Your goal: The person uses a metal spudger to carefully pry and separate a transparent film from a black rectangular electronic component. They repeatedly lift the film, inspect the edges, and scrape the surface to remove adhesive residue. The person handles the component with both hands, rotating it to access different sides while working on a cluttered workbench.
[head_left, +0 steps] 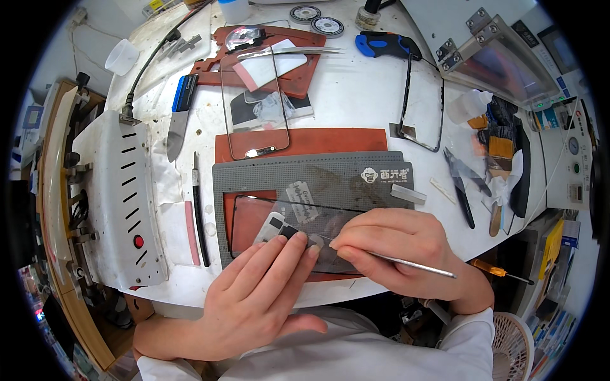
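A clear rectangular glass panel with a thin black border (238, 219) lies aslant on a grey gridded mat (381, 166). My left hand (257, 289) rests with straight fingers close together, their tips pressing on a small black and pale-grey part (274, 223) on the panel. In a pinch, my right hand (400, 247) holds a slim silver metal tool (419, 264). Its thin tip reaches toward my left fingertips; the contact there is too small to make out. Near the panel's upper edge shows a double-edged razor blade (302, 200); whether it lies over or under the glass I cannot tell.
Left of the mat lie a craft knife (198, 216) and a blue-handled scraper (182, 105). A white metal machine with a red button (114, 203) stands beyond them. Thin phone frames (287, 120) lie behind; dark tweezers (460, 190) and a brush (501, 149) sit at right.
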A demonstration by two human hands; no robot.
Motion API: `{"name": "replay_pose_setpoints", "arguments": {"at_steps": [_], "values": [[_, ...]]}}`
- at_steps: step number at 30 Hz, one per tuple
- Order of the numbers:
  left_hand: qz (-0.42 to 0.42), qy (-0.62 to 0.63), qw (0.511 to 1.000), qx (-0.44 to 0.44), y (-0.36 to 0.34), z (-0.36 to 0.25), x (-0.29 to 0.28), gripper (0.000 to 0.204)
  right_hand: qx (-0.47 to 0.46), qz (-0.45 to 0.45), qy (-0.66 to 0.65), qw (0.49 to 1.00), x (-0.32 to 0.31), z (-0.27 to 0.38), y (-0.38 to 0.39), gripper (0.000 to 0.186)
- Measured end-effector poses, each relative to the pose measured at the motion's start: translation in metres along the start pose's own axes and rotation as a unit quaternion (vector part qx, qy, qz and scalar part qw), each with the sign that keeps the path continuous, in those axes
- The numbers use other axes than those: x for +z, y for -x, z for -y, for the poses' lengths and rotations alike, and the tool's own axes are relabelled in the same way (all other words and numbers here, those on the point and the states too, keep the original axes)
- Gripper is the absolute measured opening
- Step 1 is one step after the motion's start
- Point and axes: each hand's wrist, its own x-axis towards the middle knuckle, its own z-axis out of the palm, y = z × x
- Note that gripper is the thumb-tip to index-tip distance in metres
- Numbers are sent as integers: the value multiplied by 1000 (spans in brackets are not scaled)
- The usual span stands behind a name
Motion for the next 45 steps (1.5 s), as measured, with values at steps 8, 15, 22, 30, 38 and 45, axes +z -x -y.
{"name": "replay_pose_setpoints", "arguments": {"at_steps": [8, 15, 22, 30, 38, 45], "values": [[-9, 1, 999, -34, -1, -8, 1, 78, -18, -3, 31, 999, 1, 1, 0, 15], [-12, 8, 999, -38, -2, -8, 0, 78, -22, -17, 42, 999, 1, 3, -1, 16], [-6, 8, 999, -42, -2, -9, 0, 78, -12, 8, 34, 999, -2, 2, 1, 16], [-9, 10, 999, -43, -3, -9, 0, 78, -10, 8, 39, 999, -3, 3, 2, 16], [-5, 8, 999, -42, -3, -9, -1, 79, -6, 7, 44, 999, -4, 4, 3, 17], [-7, 6, 999, -40, -4, -10, -1, 78, -4, -1, 41, 999, -3, 3, 6, 16]]}}
